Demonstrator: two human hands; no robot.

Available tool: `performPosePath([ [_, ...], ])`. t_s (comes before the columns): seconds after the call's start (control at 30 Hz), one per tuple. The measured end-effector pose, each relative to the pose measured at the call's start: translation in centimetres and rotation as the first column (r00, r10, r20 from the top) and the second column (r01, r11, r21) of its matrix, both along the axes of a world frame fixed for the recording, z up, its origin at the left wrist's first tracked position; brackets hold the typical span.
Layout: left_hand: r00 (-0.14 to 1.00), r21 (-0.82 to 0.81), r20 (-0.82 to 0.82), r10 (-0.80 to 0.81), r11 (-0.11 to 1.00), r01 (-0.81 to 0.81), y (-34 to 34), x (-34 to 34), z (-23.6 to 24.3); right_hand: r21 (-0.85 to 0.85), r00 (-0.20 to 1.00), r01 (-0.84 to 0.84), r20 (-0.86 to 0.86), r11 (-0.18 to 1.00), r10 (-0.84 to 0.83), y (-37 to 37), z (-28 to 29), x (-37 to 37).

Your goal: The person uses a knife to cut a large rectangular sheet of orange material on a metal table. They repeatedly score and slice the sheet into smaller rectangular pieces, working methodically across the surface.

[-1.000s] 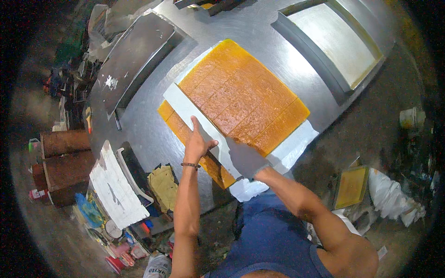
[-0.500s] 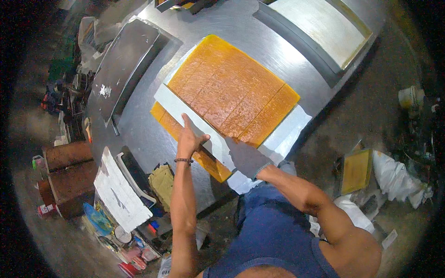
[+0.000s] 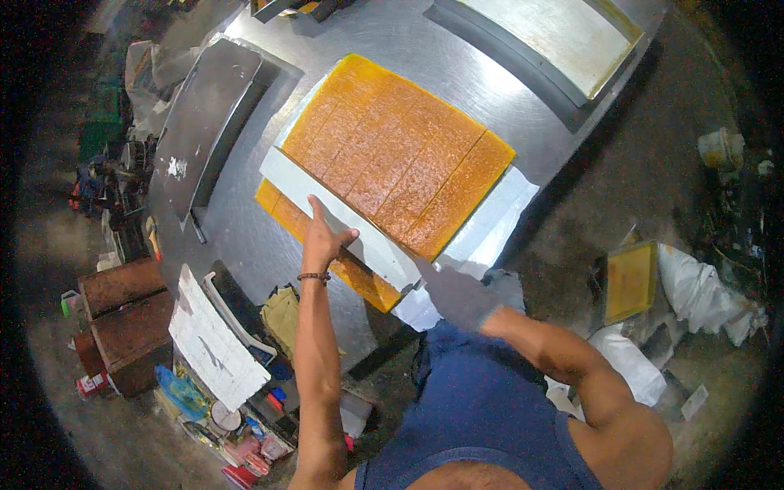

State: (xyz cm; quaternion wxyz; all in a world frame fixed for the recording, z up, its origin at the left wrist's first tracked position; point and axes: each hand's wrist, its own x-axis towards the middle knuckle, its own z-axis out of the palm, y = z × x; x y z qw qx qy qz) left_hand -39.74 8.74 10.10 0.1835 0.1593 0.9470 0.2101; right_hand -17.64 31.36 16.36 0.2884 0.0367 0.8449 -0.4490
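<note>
Grey-gloved right hand (image 3: 457, 294) was down at the near end of the pale straightedge (image 3: 286, 173), by the slab's near edge. Right forearm (image 3: 535, 339) came in from the lower right, elbow bent out to the side, slanting up and inward to the glove. Fingers bunched and pointed toward the straightedge; couldn't tell whether they had hold of anything, glove hid it.

Left forearm (image 3: 320, 367) ran almost straight up from the lower edge, beaded bracelet (image 3: 313, 277) at the wrist. Left hand (image 3: 327, 241), bare, was laid on the straightedge partway along it: index finger stretched out up its length, thumb spread off to the right. Grip loose and spread, not closed around anything; contact was from above.

Amber slab (image 3: 400, 155) lay on the steel table (image 3: 490, 77), turned at a slant, several thin lines running across its top. Straightedge crossed it near its left side, a narrow amber strip showing beyond. White sheet (image 3: 494, 216) stuck out from under the slab on the right and near sides. Dark tray (image 3: 208, 114) sat to the left, pale-bottomed tray (image 3: 555, 41) at upper right, both apart from the slab.
</note>
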Motion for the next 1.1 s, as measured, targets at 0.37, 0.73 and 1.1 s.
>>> performPosePath([
  [0.37,1.000,-0.043,0.003,0.007,0.999,-0.007,0.5,0.0,0.8,0.049,0.995,0.022,-0.098,0.999,-0.017,0.8,1.0,1.9],
  [0.73,0.998,-0.045,0.040,0.039,0.998,-0.037,0.7,0.0,1.0,0.044,0.996,0.047,-0.078,0.998,-0.043,0.9,-0.5,4.1],
  [1.1,1.000,-0.042,-0.021,-0.017,0.999,0.016,0.2,0.0,0.6,0.066,0.981,0.064,-0.185,0.996,-0.051,1.1,-1.2,5.2],
])
